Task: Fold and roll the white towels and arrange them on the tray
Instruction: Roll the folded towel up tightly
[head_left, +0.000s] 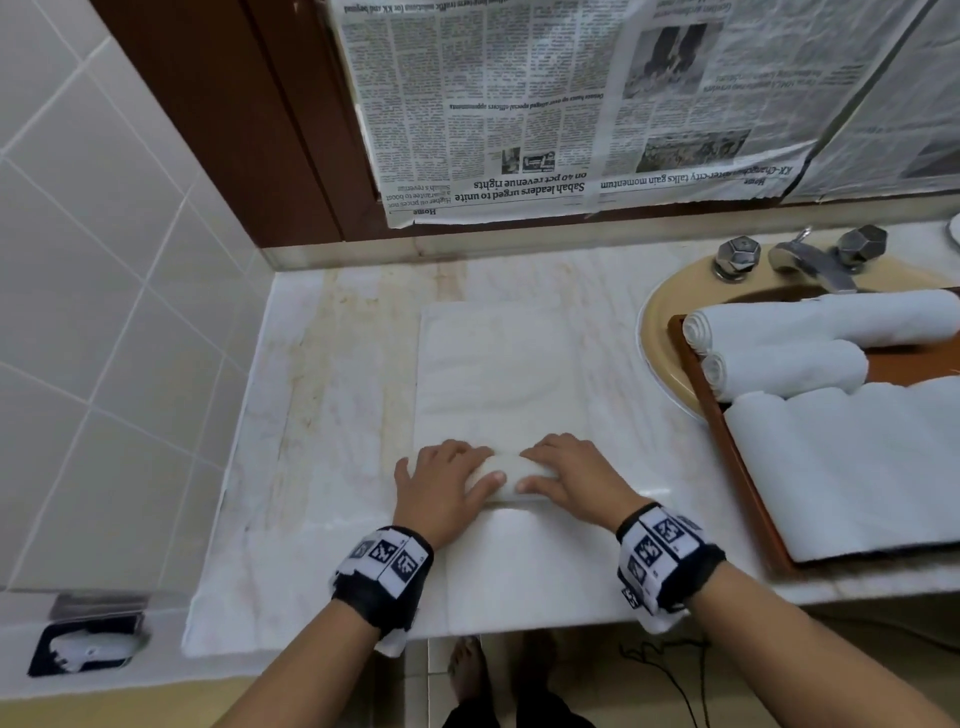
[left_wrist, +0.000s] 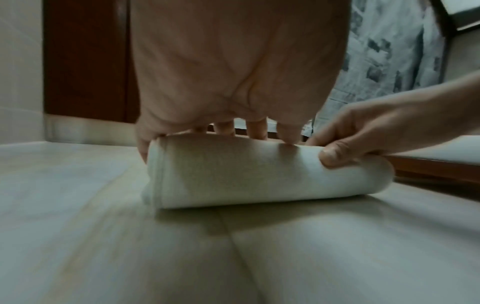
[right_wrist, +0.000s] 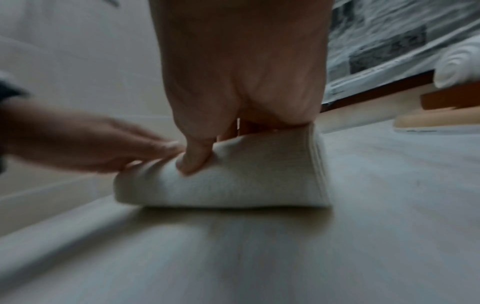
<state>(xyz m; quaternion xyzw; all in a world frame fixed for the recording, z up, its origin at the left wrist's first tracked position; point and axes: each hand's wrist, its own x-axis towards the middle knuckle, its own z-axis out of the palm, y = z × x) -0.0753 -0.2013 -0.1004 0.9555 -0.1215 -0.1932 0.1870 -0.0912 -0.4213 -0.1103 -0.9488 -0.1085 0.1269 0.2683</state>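
Gripping the rolled near end of the white towel (head_left: 511, 480) at lower centre of the head view, the left hand (head_left: 441, 488) and right hand (head_left: 576, 478) curl over it, thumbs pinching; its flat part stretches toward the wall, left of the tray (head_left: 737, 467).

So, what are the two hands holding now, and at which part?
Both the left hand and the right hand grip the rolled part of the towel, fingers over its top, thumbs on its near side.
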